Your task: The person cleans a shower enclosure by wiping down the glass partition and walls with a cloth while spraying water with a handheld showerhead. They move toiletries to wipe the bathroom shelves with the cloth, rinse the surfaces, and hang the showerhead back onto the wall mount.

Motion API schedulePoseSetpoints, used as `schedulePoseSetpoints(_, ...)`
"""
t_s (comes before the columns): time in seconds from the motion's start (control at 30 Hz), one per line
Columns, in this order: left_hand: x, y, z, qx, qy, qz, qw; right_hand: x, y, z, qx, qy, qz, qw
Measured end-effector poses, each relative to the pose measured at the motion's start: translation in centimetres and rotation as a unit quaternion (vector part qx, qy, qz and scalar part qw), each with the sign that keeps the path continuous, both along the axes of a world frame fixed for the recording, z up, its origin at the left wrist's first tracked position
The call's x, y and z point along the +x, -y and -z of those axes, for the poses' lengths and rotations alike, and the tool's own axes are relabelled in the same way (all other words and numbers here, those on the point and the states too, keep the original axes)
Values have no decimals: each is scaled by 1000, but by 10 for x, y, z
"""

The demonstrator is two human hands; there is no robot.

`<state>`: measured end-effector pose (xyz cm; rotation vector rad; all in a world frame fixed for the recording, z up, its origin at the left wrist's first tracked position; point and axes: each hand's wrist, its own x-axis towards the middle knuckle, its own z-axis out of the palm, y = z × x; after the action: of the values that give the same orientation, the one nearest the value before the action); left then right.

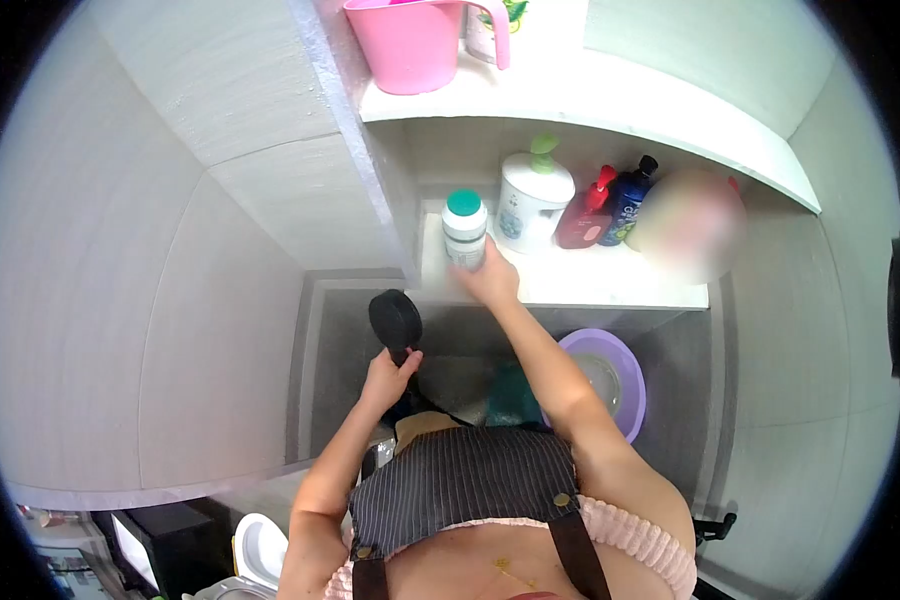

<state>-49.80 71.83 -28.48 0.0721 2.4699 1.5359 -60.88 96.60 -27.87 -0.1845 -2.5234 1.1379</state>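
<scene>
My left hand (387, 378) is closed around the handle of a black shower head (395, 318), held over the grey floor with its round head pointing away from me. My right hand (491, 277) grips the lower part of a white bottle with a green cap (464, 232), upright at the left end of the lower white shelf (590, 283). I cannot tell whether the bottle's base touches the shelf. Just right of it stands a white pump bottle with a green top (536, 200). Beyond that are a red pump bottle (587, 215) and a dark blue bottle (626, 202).
A pink jug (407, 45) sits on the upper shelf (610, 95), above the bottles. On the floor to my right is a purple basin (634, 385). A grey partition edge (355, 150) rises left of the shelves. A blurred rounded object (688, 225) occupies the lower shelf's right end.
</scene>
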Motion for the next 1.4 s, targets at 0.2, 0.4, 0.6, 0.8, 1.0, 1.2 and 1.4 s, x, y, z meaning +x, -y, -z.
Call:
schedulePoseSetpoints(0.2, -1, 6, 15, -4, -2, 21, 1000, 5, -20, 8, -21, 52, 2, 998)
schedulePoseSetpoints(0.4, -6, -1, 24, -19, -22, 44, 999, 83, -151, 16, -83, 68, 133, 985)
schedulePoseSetpoints(0.6, -11, -26, 10, -35, -22, 34, 999, 109, -311, 49, 37, 47, 339, 939)
schedulePoseSetpoints(0.8, -22, -37, -2, -35, -51, 40, 997, 156, -292, -16, -126, 8, 181, 975)
schedulePoseSetpoints(1.0, -24, -37, -1, -12, -48, 49, 998, 170, -200, -283, -163, 14, -98, 982)
schedulePoseSetpoints(1.2, -14, -34, 2, -38, -43, 66, 996, 82, -187, -400, -79, -78, -44, 993)
schedulePoseSetpoints(1.4, -1, -15, -2, -4, -46, 64, 997, -37, -192, -357, -50, -110, -37, 992)
